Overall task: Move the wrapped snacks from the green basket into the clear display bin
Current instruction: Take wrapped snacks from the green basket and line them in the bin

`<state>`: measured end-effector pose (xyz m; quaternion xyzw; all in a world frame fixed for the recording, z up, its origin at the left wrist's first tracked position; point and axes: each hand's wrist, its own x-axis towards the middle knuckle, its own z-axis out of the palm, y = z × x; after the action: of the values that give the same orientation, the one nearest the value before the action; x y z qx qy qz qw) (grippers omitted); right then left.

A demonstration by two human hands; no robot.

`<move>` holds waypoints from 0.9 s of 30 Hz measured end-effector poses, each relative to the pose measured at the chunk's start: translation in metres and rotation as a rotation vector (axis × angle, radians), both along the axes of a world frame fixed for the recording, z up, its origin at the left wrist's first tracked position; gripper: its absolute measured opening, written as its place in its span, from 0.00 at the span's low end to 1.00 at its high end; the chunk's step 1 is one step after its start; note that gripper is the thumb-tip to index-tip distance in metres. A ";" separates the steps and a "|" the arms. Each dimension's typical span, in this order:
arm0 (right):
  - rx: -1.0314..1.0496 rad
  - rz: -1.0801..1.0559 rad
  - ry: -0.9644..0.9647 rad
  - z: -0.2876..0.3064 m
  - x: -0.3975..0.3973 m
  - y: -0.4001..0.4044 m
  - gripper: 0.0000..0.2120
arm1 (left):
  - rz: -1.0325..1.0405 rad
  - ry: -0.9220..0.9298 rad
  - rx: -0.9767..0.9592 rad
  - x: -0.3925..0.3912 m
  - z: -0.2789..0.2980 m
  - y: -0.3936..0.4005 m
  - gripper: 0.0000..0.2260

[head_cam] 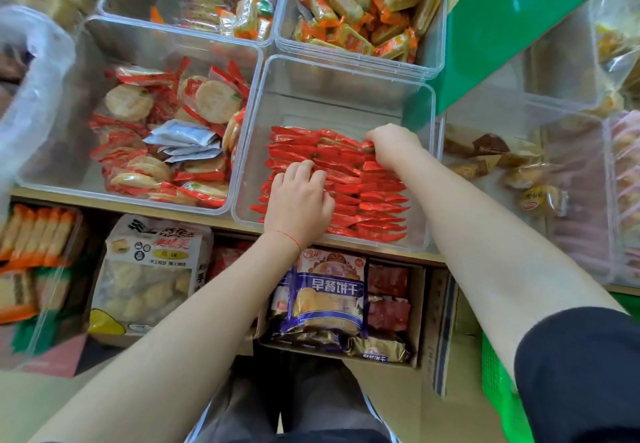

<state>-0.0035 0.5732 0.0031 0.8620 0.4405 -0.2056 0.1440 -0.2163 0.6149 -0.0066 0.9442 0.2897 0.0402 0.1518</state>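
1. In the clear display bin (pixel 346 96) at centre, red wrapped snacks (pixel 349 186) lie in rows.
2. Left hand (pixel 299 205) rests on the rows at 7 o'clock, fingers (pixel 304 171) curled, pressing.
3. Right hand (pixel 393 143) at 1 o'clock, fingers pinching a packet.
4. Green basket (pixel 502 390) at 5 o'clock.

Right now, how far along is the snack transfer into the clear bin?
Done: rows of red wrapped snacks already line the floor of the clear display bin. In hand: both hands are inside it, the left hand with fingers curled on the packets, the right hand at the far row, apparently arranging. Left: the green basket shows only an edge, so what remains cannot be told.
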 end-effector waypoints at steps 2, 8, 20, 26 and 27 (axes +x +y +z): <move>0.031 -0.008 -0.013 -0.004 0.003 -0.001 0.15 | 0.016 -0.004 0.002 0.001 0.002 0.000 0.17; -0.055 -0.173 0.245 0.010 0.017 0.005 0.15 | 0.025 0.030 0.041 0.003 0.005 -0.001 0.14; 0.049 -0.397 0.389 -0.005 0.003 0.004 0.26 | 0.007 0.057 0.041 0.002 0.006 -0.002 0.15; 0.206 -0.230 0.122 -0.013 -0.010 -0.017 0.32 | 0.013 0.063 0.033 0.003 0.008 -0.002 0.14; 0.198 -0.197 0.082 -0.018 -0.013 -0.022 0.32 | 0.012 0.063 0.034 0.003 0.008 -0.003 0.13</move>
<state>-0.0167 0.5511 -0.0147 0.9018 0.3776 -0.2093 0.0193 -0.2137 0.6119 0.0012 0.9457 0.2991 0.0164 0.1263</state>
